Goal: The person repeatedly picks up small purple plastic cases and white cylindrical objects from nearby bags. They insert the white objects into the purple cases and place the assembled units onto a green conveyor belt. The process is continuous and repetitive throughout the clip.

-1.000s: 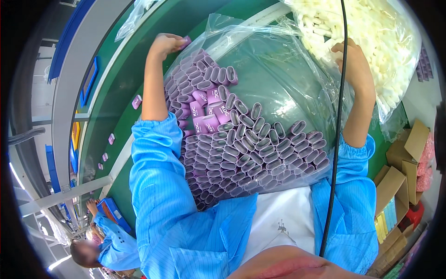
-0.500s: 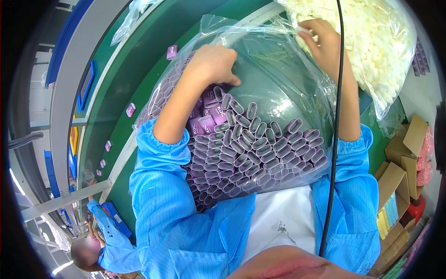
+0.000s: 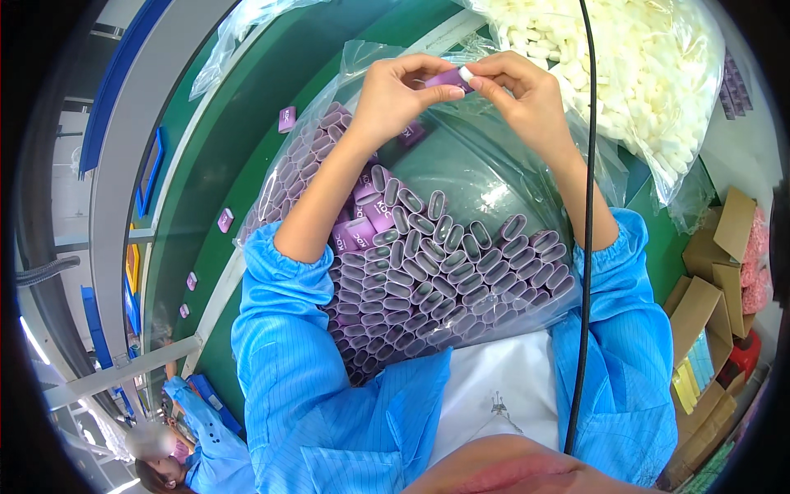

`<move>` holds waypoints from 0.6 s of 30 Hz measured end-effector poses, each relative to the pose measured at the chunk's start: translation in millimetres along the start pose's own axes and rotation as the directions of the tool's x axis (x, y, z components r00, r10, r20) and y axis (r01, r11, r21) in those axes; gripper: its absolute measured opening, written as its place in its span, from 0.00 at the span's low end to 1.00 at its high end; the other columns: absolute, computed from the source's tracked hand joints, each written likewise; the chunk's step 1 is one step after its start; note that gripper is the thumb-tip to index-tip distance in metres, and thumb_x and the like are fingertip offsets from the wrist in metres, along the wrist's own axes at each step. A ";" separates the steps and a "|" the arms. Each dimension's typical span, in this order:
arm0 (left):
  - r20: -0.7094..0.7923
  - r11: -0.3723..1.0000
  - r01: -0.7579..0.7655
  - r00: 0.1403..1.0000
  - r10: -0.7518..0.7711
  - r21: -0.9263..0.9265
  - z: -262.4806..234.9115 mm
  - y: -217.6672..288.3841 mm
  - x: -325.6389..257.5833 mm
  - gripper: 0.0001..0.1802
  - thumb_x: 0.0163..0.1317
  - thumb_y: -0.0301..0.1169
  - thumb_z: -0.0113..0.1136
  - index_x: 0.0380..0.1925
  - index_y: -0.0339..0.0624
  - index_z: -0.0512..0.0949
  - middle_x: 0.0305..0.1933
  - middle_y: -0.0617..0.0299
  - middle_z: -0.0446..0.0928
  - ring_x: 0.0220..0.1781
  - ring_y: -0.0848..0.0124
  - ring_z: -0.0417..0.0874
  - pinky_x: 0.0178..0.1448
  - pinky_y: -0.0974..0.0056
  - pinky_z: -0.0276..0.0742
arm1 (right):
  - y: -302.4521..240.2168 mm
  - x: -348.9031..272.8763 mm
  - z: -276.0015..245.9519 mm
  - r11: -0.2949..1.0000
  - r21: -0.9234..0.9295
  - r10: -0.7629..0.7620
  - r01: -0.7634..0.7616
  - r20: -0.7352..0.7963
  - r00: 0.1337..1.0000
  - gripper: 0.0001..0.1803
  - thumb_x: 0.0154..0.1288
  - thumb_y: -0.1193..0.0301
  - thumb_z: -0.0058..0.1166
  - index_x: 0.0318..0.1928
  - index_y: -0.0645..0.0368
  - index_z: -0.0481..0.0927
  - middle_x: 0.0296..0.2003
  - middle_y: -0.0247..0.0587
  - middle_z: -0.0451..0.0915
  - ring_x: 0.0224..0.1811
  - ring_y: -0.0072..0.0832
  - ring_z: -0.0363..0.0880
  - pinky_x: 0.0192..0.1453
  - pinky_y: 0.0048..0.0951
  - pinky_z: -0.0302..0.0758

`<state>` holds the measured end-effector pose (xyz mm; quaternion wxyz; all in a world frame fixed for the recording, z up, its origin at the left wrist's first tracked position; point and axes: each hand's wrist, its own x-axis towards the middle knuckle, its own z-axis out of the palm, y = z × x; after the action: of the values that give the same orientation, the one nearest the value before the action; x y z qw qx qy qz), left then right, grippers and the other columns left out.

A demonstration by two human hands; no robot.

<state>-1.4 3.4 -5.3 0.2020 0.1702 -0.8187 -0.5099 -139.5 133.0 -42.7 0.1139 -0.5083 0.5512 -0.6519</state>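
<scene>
The green work surface (image 3: 251, 177) curves away on my far left and runs beneath everything in front of me. On it, right up against my chest, lies a big clear bag (image 3: 494, 156) packed with purple sleeves (image 3: 428, 247); most stand on end with their oval mouths up, and a few at the left middle lie flat. Far right sits a bulging clear bag of cream pieces (image 3: 609, 74). Cardboard boxes (image 3: 716, 247) stand near right, and a co-worker (image 3: 214, 436) in blue is near left. A black cable (image 3: 589, 206) hangs in front of my right forearm. Some loose sleeves (image 3: 286, 119) lie left of the big bag, spaced apart.

My hands meet over the far part of the big bag. My left hand (image 3: 391, 99) pinches one purple sleeve (image 3: 448, 80) between thumb and fingers, tilted. My right hand (image 3: 527, 95) pinches a small white piece (image 3: 467, 73) between thumb and forefinger, at the sleeve's right end; I cannot tell whether any of it is inside.
</scene>
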 end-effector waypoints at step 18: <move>-0.023 0.874 -0.032 0.999 0.024 -0.485 8.7 -1.6 -1.7 0.17 0.52 0.23 0.68 0.44 0.32 0.79 0.39 0.55 0.82 0.38 0.72 0.83 0.46 0.68 0.78 | -22.6 -3.8 -1.7 0.964 -0.103 -0.251 0.244 -0.057 0.966 0.11 0.53 0.80 0.61 0.39 0.61 0.83 0.31 0.40 0.80 0.30 0.26 0.79 0.32 0.23 0.75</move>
<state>-4.2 10.2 -10.5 0.2520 0.1065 -0.6655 -0.6944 -129.9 145.0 -25.7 -0.0118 -0.5551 0.5173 -0.6513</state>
